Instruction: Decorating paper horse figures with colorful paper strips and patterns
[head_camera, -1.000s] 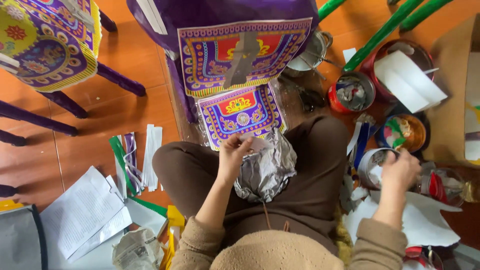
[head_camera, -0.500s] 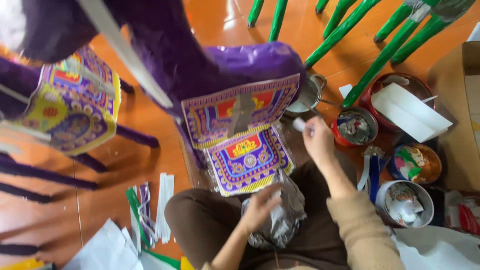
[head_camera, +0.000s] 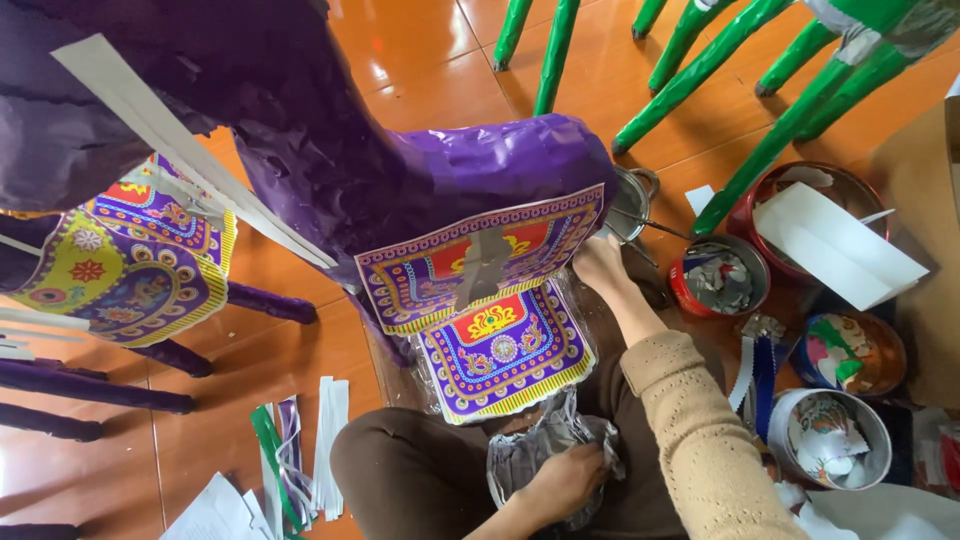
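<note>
Purple paper horse (head_camera: 400, 180) stands on the orange floor (head_camera: 420, 70), body filling the upper left of the view, rump end toward the person's lap. Second patterned panel (head_camera: 130, 265), yellow and purple, hangs at far left above dark purple legs (head_camera: 100, 400).

Floor, lower left: loose paper strips (head_camera: 300, 455), white, green and purple, lying side by side; white sheets (head_camera: 215, 510) just beside them at the bottom edge.

Centre: two printed panels on the horse, one purple-red with gold edging (head_camera: 480, 260) across the rump, one smaller (head_camera: 505, 350) hanging below it over the lap.

Left hand (head_camera: 560, 480) rests in the lap, fingers closed around a crumpled silver plastic bag (head_camera: 545, 450).

Right hand (head_camera: 600, 265), sleeve tan knit, is raised to the right edge of the upper panel, fingers pressed against it; whether they pinch anything, cannot tell.

Right of the hand: small metal pot (head_camera: 630, 200), red tin with paper scraps (head_camera: 720, 280), red bowl holding folded white paper (head_camera: 830, 235), two further tins (head_camera: 830, 435) below. Green legs (head_camera: 760, 150) cross the upper right.
</note>
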